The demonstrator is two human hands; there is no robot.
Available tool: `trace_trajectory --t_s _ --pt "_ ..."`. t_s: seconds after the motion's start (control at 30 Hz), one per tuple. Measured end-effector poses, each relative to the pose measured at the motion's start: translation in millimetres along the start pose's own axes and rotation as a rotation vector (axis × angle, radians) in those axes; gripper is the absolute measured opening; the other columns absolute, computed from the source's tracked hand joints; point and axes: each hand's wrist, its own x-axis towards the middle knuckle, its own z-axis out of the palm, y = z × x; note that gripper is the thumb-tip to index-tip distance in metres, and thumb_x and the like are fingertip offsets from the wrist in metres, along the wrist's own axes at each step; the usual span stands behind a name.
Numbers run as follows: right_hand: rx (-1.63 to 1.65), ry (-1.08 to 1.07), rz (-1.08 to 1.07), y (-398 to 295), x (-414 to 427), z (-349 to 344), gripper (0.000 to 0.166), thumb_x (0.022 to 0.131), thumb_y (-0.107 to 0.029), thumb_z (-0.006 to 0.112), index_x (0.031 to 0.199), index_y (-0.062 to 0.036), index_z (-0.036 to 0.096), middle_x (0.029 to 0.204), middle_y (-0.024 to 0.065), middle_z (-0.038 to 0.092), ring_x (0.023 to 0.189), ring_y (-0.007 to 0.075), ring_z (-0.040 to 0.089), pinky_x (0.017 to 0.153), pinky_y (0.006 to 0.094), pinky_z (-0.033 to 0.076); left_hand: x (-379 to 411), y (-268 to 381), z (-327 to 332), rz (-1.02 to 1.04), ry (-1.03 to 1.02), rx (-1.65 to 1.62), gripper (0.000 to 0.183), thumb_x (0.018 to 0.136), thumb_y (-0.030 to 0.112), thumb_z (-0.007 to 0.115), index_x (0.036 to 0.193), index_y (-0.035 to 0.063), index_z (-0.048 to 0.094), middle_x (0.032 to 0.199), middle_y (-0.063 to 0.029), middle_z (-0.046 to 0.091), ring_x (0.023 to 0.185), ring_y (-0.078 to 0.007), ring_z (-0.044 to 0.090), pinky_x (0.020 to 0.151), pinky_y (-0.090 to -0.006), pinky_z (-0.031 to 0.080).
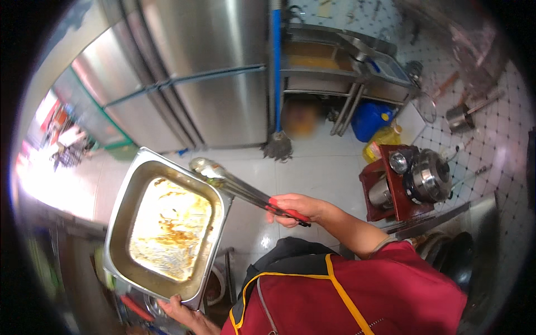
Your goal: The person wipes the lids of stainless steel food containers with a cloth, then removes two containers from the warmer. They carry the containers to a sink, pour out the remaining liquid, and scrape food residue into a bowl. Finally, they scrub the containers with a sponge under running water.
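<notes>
My left hand (179, 312) grips the near rim of a deep stainless steel food pan (119, 234), its thumb over the edge. Brown, oily residue streaks the pan's shiny bottom. In my right hand (295, 208) is a pair of metal serving tongs (243, 188) with red grips. The tongs reach across to the pan's far right corner, and their scalloped heads look soiled with bits of food. Whether they touch the rim, I cannot tell.
A steel refrigerator (222, 104) stands ahead, with a blue-handled mop (277, 144) beside it. Farther right are a steel sink (314, 77), a blue jerrycan (370, 121) and a red stand (398, 180) bearing a steel pot (429, 176). Tiled floor (322, 171) lies between.
</notes>
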Motion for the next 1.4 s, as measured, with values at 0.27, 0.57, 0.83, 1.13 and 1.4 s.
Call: trace_trajectory --t_s 0.27,0.57,0.83,1.13,1.4 --pt "0.317 0.387 -0.356 -23 -147 -136 0.044 0.096 -0.042 0.042 0.108 -0.0016 0.055 0.060 0.0005 0.046 0.046 0.0069 0.037 0.046 0.0198 0.032 -14 -77 236 -0.296 -0.446 0.069 0.045 0.067 -0.004 0.047 0.112 -0.0033 0.051 0.097 -0.0093 0.057 0.082 -0.0181 0.054 0.075 -0.0276 0.045" --pt "0.350 0.869 -0.470 -56 -202 -219 0.035 0.095 -0.038 0.047 0.108 -0.0054 0.051 0.089 0.0070 0.060 0.052 0.0082 0.044 0.048 0.0230 0.037 -42 -119 501 -0.352 -1.027 -0.023 0.035 0.073 -0.004 0.043 0.106 -0.0003 0.055 0.088 -0.0019 0.059 0.073 -0.0087 0.052 0.068 -0.0214 0.043" --pt "0.286 1.403 -0.532 -100 -194 -241 0.033 0.099 -0.032 0.040 0.105 -0.0016 0.053 0.077 0.0082 0.055 0.050 0.0085 0.038 0.045 0.0219 0.032 -60 -172 684 -0.084 -1.178 0.063 0.026 0.068 -0.010 0.045 0.089 -0.0005 0.058 0.081 -0.0007 0.059 0.073 -0.0076 0.052 0.070 -0.0208 0.043" --pt "0.261 1.381 -0.455 -159 -199 -344 0.039 0.098 -0.033 0.042 0.124 -0.0045 0.045 0.099 0.0081 0.059 0.056 0.0068 0.042 0.046 0.0196 0.036 -51 -195 923 0.006 -1.264 -0.059 0.015 0.073 -0.009 0.049 0.080 0.0048 0.051 0.074 0.0042 0.047 0.065 -0.0056 0.040 0.060 -0.0204 0.035" --pt "-0.119 1.335 -0.131 -288 -210 -586 0.038 0.093 -0.043 0.048 0.109 -0.0081 0.052 0.089 0.0059 0.060 0.057 0.0076 0.048 0.048 0.0230 0.040 -61 -229 1060 0.461 -1.149 0.105 0.018 0.069 -0.008 0.049 0.085 -0.0001 0.054 0.080 -0.0011 0.057 0.070 -0.0098 0.049 0.066 -0.0225 0.042"
